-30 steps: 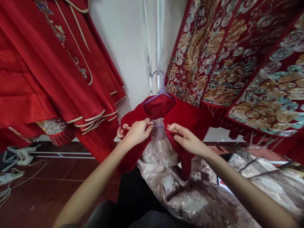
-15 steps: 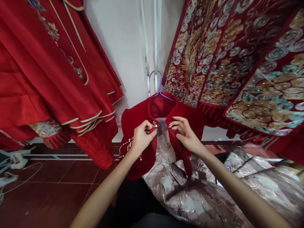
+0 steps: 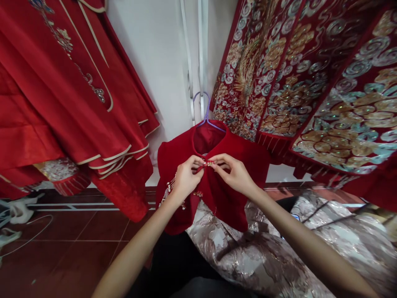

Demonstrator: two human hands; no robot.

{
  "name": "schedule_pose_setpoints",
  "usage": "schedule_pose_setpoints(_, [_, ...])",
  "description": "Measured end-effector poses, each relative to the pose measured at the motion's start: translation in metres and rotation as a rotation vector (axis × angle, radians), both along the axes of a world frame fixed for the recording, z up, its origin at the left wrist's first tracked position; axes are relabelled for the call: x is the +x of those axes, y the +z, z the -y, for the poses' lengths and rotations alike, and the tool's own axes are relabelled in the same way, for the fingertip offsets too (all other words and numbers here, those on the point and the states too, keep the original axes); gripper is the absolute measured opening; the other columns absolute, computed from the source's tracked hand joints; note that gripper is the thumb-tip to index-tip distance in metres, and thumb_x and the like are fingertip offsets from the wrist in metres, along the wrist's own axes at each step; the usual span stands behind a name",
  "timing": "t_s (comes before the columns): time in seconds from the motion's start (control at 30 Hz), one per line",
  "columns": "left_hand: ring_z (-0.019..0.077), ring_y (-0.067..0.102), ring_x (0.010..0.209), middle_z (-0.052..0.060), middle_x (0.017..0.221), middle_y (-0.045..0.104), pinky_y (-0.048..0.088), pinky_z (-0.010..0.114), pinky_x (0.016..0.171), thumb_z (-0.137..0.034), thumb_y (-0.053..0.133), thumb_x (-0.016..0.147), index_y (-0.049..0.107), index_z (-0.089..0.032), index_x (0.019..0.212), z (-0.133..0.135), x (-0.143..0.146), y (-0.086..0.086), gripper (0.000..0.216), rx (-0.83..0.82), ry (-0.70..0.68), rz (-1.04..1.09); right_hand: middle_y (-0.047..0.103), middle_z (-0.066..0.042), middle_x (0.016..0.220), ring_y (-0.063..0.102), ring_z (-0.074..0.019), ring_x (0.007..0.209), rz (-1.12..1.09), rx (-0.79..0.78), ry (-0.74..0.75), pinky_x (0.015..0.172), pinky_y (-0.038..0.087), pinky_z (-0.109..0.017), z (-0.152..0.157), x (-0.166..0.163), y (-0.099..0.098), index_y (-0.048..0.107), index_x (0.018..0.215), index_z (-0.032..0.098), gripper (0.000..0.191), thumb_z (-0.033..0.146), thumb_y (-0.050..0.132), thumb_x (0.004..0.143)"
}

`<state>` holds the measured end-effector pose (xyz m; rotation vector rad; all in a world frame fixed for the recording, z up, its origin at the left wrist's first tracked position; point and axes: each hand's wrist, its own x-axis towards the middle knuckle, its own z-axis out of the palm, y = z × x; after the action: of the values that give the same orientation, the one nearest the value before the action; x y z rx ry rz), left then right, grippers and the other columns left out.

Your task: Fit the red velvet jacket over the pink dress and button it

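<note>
A short red jacket (image 3: 231,194) hangs on a purple hanger (image 3: 207,114) in front of me. My left hand (image 3: 188,174) pinches the left front edge just below the collar. From the other side, my right hand (image 3: 232,171) grips the opposite edge, its fingertips meeting those of the left. Between them a beaded clasp (image 3: 208,164) shows at the neck, partly hidden by my fingers. Lower down the front sits a second beaded clasp (image 3: 198,193). Strings of beads (image 3: 167,192) hang on the jacket's left side, beyond my left wrist.
Red garments with cream piping (image 3: 108,124) hang at the left. Red panels with gold and silver embroidery (image 3: 335,120) hang at the right. Shiny floral fabric (image 3: 263,265) lies below the jacket. White shoes (image 3: 21,211) stand on the tiled floor (image 3: 77,256) beside a metal rail (image 3: 93,205).
The two front edges of the jacket have come together at the neck. My right hand has moved left, bringing its edge against the one in my left hand.
</note>
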<state>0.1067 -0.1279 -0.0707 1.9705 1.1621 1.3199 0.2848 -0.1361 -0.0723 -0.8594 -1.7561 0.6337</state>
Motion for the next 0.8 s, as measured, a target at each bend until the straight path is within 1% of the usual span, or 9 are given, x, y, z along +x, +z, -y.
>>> schedule_pose_setpoints(0.13, [0.0134, 0.064, 0.08, 0.002, 0.091, 0.067, 0.052, 0.024, 0.07, -0.01, 0.055, 0.075, 0.059, -0.021, 0.092, 0.003, -0.002, 0.012, 0.021, 0.065, -0.056, -0.166, 0.066, -0.006, 0.101, 0.065, -0.0176, 0.088, 0.034, 0.124, -0.14, 0.078, 0.057, -0.033, 0.001, -0.006, 0.006, 0.064, 0.101, 0.022, 0.017, 0.028, 0.054, 0.089])
schedule_pose_setpoints(0.2, [0.014, 0.064, 0.079, 0.002, 0.09, 0.066, 0.052, 0.025, 0.07, -0.011, 0.056, 0.074, 0.059, -0.021, 0.092, 0.006, -0.003, 0.018, 0.021, 0.097, -0.068, -0.205, 0.066, -0.006, 0.1, 0.065, -0.0177, 0.087, 0.028, 0.147, -0.166, 0.077, 0.058, -0.033, 0.002, -0.006, 0.008, 0.065, 0.101, 0.023, 0.018, 0.029, 0.054, 0.089])
schedule_pose_setpoints(0.3, [0.0143, 0.063, 0.079, 0.003, 0.088, 0.066, 0.054, 0.026, 0.073, -0.015, 0.058, 0.075, 0.059, -0.019, 0.088, 0.009, -0.002, 0.024, 0.014, 0.123, -0.098, -0.198, 0.067, -0.005, 0.1, 0.066, -0.0175, 0.088, 0.017, 0.119, -0.133, 0.077, 0.059, -0.032, 0.003, -0.005, 0.009, 0.067, 0.101, 0.022, 0.018, 0.03, 0.056, 0.088])
schedule_pose_setpoints(0.37, [0.014, 0.063, 0.076, 0.003, 0.086, 0.066, 0.054, 0.026, 0.072, -0.02, 0.059, 0.076, 0.06, -0.019, 0.085, 0.01, -0.001, 0.026, 0.008, 0.125, -0.11, -0.183, 0.068, -0.005, 0.099, 0.067, -0.0174, 0.088, 0.001, 0.078, -0.103, 0.077, 0.059, -0.031, 0.003, -0.003, 0.01, 0.068, 0.099, 0.022, 0.019, 0.032, 0.059, 0.086])
schedule_pose_setpoints(0.47, [0.0138, 0.062, 0.072, 0.003, 0.082, 0.066, 0.054, 0.026, 0.069, -0.024, 0.059, 0.078, 0.06, -0.018, 0.08, 0.008, 0.001, 0.027, 0.006, 0.149, -0.08, -0.204, 0.07, -0.005, 0.096, 0.067, -0.0178, 0.086, -0.028, 0.018, -0.066, 0.077, 0.059, -0.033, 0.0, -0.001, 0.013, 0.069, 0.097, 0.021, 0.021, 0.035, 0.063, 0.083])
schedule_pose_setpoints(0.63, [0.0137, 0.061, 0.07, 0.002, 0.079, 0.064, 0.052, 0.026, 0.067, -0.022, 0.058, 0.077, 0.059, -0.019, 0.078, 0.003, 0.003, 0.026, 0.003, 0.186, -0.051, -0.25, 0.072, -0.005, 0.09, 0.068, -0.0183, 0.083, -0.071, -0.057, -0.021, 0.076, 0.059, -0.033, -0.007, 0.001, 0.016, 0.07, 0.093, 0.019, 0.024, 0.037, 0.068, 0.078])
schedule_pose_setpoints(0.8, [0.0146, 0.06, 0.07, 0.002, 0.077, 0.064, 0.05, 0.026, 0.068, -0.019, 0.059, 0.075, 0.061, -0.02, 0.076, 0.005, 0.004, 0.027, 0.002, 0.2, -0.039, -0.266, 0.071, -0.005, 0.09, 0.068, -0.0183, 0.083, -0.087, -0.089, -0.01, 0.074, 0.059, -0.032, -0.009, 0.001, 0.018, 0.067, 0.092, 0.02, 0.025, 0.037, 0.071, 0.075])
